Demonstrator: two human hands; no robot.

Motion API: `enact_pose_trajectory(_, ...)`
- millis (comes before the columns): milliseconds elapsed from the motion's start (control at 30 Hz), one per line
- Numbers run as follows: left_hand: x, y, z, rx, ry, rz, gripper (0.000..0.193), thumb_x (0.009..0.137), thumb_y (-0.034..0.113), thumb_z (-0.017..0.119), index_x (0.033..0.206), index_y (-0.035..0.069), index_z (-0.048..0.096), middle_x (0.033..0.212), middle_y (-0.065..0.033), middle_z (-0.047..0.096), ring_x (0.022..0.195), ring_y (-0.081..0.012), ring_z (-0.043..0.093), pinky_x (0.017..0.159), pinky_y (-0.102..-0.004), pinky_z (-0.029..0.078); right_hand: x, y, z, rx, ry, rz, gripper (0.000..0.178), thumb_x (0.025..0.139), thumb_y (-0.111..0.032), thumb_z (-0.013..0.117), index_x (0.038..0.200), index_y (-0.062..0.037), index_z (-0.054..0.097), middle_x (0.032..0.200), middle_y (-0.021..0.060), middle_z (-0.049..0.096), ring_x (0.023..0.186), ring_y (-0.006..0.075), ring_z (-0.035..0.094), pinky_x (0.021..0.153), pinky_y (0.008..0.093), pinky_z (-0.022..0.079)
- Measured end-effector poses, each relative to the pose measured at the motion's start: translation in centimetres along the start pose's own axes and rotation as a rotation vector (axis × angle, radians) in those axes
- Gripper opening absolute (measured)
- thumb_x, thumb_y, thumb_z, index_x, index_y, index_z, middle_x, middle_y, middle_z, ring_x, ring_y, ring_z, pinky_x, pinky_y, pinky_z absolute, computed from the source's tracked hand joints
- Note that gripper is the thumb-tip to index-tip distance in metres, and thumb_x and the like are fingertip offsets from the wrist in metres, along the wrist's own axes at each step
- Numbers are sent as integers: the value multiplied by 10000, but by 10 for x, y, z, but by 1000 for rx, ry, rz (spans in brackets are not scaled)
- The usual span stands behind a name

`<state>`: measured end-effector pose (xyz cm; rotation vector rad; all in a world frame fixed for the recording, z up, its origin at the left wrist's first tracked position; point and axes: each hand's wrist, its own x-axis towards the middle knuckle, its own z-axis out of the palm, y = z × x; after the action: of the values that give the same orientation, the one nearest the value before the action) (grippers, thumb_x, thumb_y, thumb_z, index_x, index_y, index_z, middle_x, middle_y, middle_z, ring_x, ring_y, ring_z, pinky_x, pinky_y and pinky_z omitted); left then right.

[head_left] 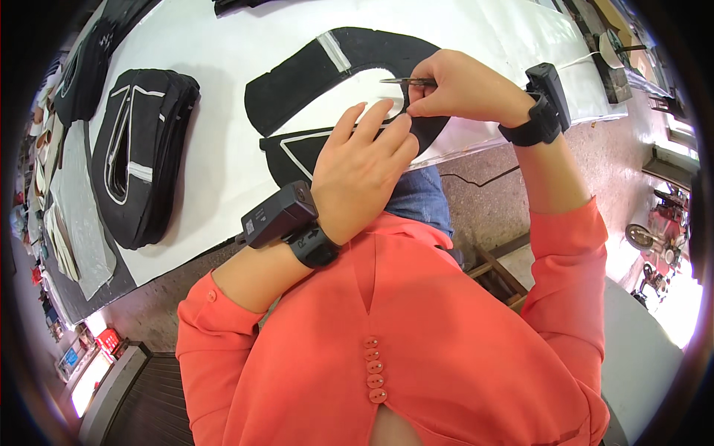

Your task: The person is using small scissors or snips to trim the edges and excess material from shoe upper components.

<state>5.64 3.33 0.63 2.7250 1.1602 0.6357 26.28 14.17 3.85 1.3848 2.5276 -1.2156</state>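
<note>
1. Coral-coloured shirt (439,312), which I wear, is nearest of all; it is below the curved black piece (294,85), because I stand or sit close to it.

2. This curved black piece lies on the white-covered table (216,167), near its edge and directly before me, I suppose so that both arms can reach it without stretching. It bends around an opening, and its two ends come close together at the left. On its upper arm is a pale strip (334,51).

3. On the lower arm of the curved black piece rests my left hand (361,175), palm down. Its fingers are half bent and a little apart, maybe to make the material lie flat. The thumb is hidden, so I cannot tell if they pinch something.

4. At the right bend of the curved black piece is my right hand (472,85). Its fingers are closed on a slim metal tool (405,81), whose point goes leftward over the opening. Such a low grip probably gives finer control. Which kind of tool it is, I cannot say.

5. Left of the curved black piece, well apart, stands a stack of black pieces (169,156), placed perhaps so that it leaves my hands free room.
</note>
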Motion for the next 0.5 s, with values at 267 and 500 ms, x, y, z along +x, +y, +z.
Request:
enact_pose_trajectory(267,1,-2,1,-71,22,-47,220,848,69,598,1063,70,643,1260,-60,639,1244,-302,553,1056,-468,440,1,3,-1,72,-15,56,213,789,-193,743,768,3,664,628,44,573,607,113,527,589,285,445)
enact_pose_trajectory(500,-7,-6,-5,-49,-4,7,221,846,92,600,1059,70,654,1232,-46,652,1229,-293,564,1041,-448,453,-12,-3,17,112,89,23,217,788,-199,742,776,5,670,611,44,557,589,101,508,565,284,432)
